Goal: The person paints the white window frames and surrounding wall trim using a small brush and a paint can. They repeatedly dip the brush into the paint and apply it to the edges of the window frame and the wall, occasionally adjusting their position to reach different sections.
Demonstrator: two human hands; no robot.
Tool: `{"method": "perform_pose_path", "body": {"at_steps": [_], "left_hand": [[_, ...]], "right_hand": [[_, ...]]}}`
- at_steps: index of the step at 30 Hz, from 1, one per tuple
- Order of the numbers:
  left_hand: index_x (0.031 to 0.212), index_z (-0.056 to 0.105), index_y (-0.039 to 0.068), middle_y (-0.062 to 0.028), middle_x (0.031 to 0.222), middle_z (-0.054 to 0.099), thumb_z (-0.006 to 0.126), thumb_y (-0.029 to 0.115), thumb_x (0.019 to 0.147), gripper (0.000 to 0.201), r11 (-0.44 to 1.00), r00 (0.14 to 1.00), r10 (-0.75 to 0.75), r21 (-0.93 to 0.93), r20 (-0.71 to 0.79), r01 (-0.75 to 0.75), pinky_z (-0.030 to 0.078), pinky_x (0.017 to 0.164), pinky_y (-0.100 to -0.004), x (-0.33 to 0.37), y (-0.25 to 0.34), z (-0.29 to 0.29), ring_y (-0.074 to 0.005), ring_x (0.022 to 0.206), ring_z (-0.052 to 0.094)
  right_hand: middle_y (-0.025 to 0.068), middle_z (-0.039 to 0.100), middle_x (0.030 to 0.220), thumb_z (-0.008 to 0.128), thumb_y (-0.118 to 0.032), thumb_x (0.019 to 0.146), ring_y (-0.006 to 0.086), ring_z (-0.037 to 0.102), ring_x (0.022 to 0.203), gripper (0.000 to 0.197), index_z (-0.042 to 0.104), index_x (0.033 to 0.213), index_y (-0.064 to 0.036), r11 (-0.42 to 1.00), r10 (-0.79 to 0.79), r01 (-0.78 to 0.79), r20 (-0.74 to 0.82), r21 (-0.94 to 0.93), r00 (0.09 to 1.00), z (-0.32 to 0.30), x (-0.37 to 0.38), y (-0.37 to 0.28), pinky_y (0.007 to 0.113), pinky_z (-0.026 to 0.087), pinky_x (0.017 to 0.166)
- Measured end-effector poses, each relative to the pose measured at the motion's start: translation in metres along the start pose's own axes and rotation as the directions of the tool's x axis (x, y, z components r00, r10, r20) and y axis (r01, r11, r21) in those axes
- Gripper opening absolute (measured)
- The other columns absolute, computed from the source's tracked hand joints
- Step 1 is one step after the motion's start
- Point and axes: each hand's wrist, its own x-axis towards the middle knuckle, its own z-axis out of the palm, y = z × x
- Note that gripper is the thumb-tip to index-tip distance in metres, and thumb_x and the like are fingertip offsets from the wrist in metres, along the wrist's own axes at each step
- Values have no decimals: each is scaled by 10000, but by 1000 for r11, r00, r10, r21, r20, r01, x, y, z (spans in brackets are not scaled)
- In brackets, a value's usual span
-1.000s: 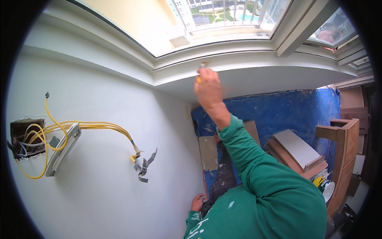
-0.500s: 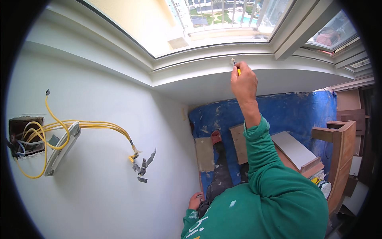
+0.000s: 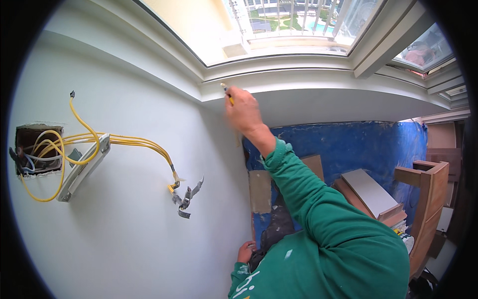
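Note:
My right hand [image 3: 243,110] is closed around the yellow handle of a small paintbrush [image 3: 229,96]. The brush's pale tip is at the white window sill [image 3: 279,82], close to the corner where the sill meets the wall; whether it touches cannot be made out. The hand is slightly blurred. Low down, my left hand [image 3: 245,252] is beside my leg, near the white wall [image 3: 199,249]. Its fingers are curled, and what they hold, if anything, is too small to name.
Yellow cables [image 3: 144,142] stick out of an open wall box [image 3: 39,149], with a loose cover plate [image 3: 85,169] hanging there. Blue sheeting [image 3: 343,144] covers the floor. Boards [image 3: 371,192], a paint bucket [image 3: 407,240] and a wooden frame [image 3: 430,199] stand to the right.
My right hand has moved left along the sill with the paintbrush, toward the wall corner. The view has shifted slightly. My left hand stays beside my leg.

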Motion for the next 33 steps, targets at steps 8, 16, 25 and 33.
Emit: {"method": "perform_pose_path", "body": {"at_steps": [8, 16, 25, 33], "left_hand": [[1212, 710, 29, -110, 1031, 721, 481, -40, 922, 376, 1000, 1000, -4, -8, 5, 4, 510, 765, -283, 4, -13, 5, -168, 892, 653], [1250, 700, 37, -117, 1099, 718, 472, -15, 924, 401, 995, 998, -55, -84, 8, 55, 511, 789, -294, 21, -19, 11, -211, 1035, 677], [1255, 695, 34, -116, 1111, 713, 449, -21, 935, 408, 992, 998, -54, -118, -22, 51, 510, 808, -294, 17, -34, 6, -217, 1069, 679], [1264, 677, 28, -151, 1151, 734, 540, -11, 925, 368, 993, 998, -58, -100, -5, 58, 555, 851, -322, 23, -38, 1, -218, 1000, 691]], "right_hand": [[177, 705, 917, 651, -102, 964, 389, 675, 891, 106, 660, 1033, -23, 977, 30, -47, -86, -209, 996, -106, -9, 59, 491, 541, 793], [131, 710, 927, 661, -112, 963, 347, 674, 911, 82, 659, 1021, -55, 996, -71, 73, 48, -43, 996, -58, -15, 5, 461, 541, 803], [102, 721, 951, 649, -136, 967, 332, 663, 939, 71, 646, 1002, -74, 990, -134, 124, 179, 70, 975, 27, 1, -9, 454, 551, 809], [129, 706, 960, 659, -147, 976, 352, 665, 963, 113, 660, 1059, -70, 997, -75, 75, 102, -1, 992, 16, -10, 20, 463, 546, 829]]}}
